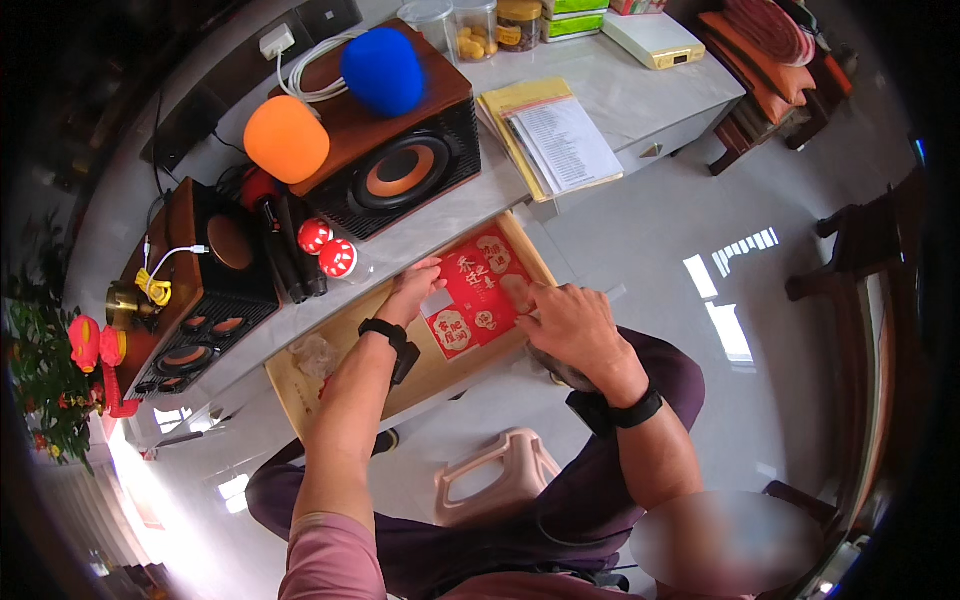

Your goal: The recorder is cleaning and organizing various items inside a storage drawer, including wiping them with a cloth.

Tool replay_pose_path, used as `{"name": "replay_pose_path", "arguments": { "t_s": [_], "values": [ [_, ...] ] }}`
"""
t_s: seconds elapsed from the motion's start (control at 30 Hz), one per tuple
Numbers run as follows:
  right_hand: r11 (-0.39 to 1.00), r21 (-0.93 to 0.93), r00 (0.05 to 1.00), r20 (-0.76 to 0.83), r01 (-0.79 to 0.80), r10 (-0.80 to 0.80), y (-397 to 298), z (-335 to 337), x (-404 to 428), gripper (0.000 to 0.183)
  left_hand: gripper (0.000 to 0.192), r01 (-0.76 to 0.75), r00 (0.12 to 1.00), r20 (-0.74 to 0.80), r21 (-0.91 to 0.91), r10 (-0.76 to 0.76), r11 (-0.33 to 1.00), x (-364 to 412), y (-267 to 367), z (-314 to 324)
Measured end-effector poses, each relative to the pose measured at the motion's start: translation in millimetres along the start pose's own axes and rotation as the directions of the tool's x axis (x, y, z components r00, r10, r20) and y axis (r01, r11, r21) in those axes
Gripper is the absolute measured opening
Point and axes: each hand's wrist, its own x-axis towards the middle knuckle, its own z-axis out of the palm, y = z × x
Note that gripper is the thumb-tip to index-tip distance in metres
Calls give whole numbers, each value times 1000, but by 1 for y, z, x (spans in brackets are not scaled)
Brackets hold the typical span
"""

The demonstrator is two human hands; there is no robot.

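Note:
A red printed paper item (471, 289) with gold and white designs and writing lies in, or just above, a pulled-out wooden drawer (409, 401). At its left edge are the fingers of my left hand (412, 291), beside a small white patch; whether they grip is hard to see. My right hand (574, 322) has its thumb and curled fingers pinched at the right edge of the red item. Clear crumpled plastic (313, 355) sits at the drawer's left end. Black bands are on both wrists.
Over the drawer, a grey countertop (480, 195) bears two wooden speakers (405, 165) (199, 292), microphones with orange (286, 139) and blue (382, 71) foam covers, red-capped containers (337, 257) and papers on a yellow folder (559, 142). Below stands a pink plastic stool (495, 480).

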Motion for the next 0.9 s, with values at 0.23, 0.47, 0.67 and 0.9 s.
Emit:
{"name": "replay_pose_path", "arguments": {
  "t_s": [0.23,0.47,0.67,0.9],
  "values": [
    [1000,13,1000,-7,-11,11,-1,-2,-3,26,29,-9,995,-100,7,10,1000,-5,-12,-24],
    [998,-20,995,-70,63,-64,5,7,-3,24,26,-27,980,-198,-139,-1,990,-2,-34,-51],
    [998,4,994,-86,65,-64,2,7,-2,23,20,-42,971,-237,-248,-19,968,-1,-39,-63],
    [998,-13,997,-54,61,-62,3,7,-1,23,15,-113,949,-316,-300,13,947,-7,-41,-57]
  ]
}}
